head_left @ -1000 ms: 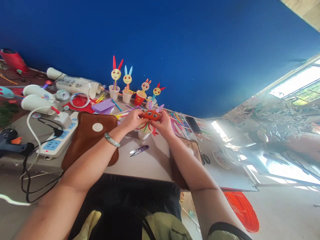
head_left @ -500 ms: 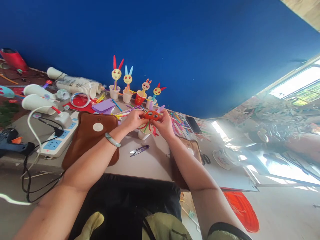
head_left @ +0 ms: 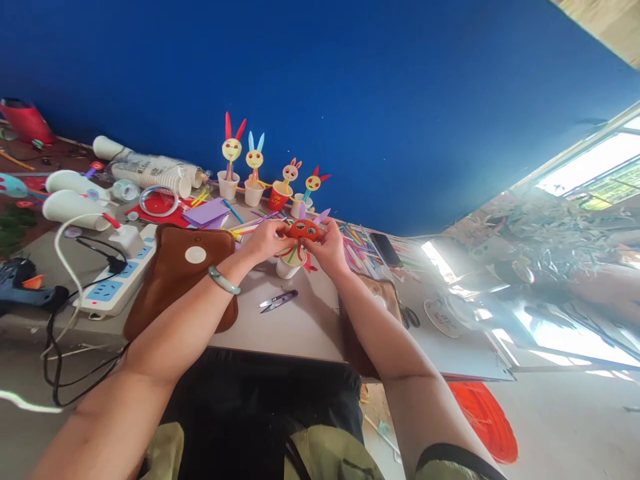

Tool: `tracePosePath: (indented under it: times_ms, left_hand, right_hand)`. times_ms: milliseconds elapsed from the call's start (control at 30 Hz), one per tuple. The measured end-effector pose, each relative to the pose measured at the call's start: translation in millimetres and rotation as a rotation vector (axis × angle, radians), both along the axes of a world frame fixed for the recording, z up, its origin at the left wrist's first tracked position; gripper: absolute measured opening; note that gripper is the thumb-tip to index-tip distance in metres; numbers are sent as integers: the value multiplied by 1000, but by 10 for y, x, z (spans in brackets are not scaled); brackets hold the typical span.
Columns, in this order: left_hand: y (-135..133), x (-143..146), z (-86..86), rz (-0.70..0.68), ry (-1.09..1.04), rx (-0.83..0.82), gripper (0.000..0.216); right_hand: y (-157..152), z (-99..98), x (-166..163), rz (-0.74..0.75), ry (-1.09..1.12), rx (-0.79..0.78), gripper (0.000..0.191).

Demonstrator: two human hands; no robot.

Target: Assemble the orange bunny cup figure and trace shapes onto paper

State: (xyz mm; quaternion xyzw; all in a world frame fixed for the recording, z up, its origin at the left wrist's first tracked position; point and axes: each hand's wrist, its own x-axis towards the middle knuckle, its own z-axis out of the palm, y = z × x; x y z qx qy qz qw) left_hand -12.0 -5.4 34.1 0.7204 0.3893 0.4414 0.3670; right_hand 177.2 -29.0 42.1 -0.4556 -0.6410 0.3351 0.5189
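Observation:
Both my hands hold a small orange paper face (head_left: pixel 303 230) with two stuck-on eyes and pale purple ears. My left hand (head_left: pixel 267 240) pinches its left side; a green bangle sits on that wrist. My right hand (head_left: pixel 326 248) pinches its right side. The face hovers just above a white paper cup (head_left: pixel 289 263) with coloured strips in it. A pair of small thread snips (head_left: pixel 278 301) lies on the grey table (head_left: pixel 300 330) below my hands.
Several finished bunny figures in cups (head_left: pixel 255 177) stand along the blue wall. A brown pouch (head_left: pixel 177 273), a white power strip (head_left: pixel 117 283), a glue gun (head_left: pixel 23 287), stacked paper cups (head_left: pixel 155 175), purple paper (head_left: pixel 206 212) and coloured sticks (head_left: pixel 357 243) crowd the table. A phone (head_left: pixel 385 248) lies at right.
The orange face has turned slightly in my fingers and stays above the cup. My arms have hardly moved.

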Motion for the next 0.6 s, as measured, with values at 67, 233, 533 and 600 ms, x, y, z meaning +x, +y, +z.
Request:
tracePosePath:
  times_ms: [67,233,533,600]
  left_hand:
    - [-8,2,-6,38,-70,21,31]
    - [-17,28,-45,366,-216,159,35]
    - [-268,131,-168,321,323,688,31]
    - [-313,157,-184,230,412,785,30]
  right_hand:
    - [52,31,59,-23,12,21,61]
    - [289,231,402,-144,10,88,61]
    - [1094,499,1231,-453,-151,262,49]
    - [1310,473,1368,-501,-170,238,48]
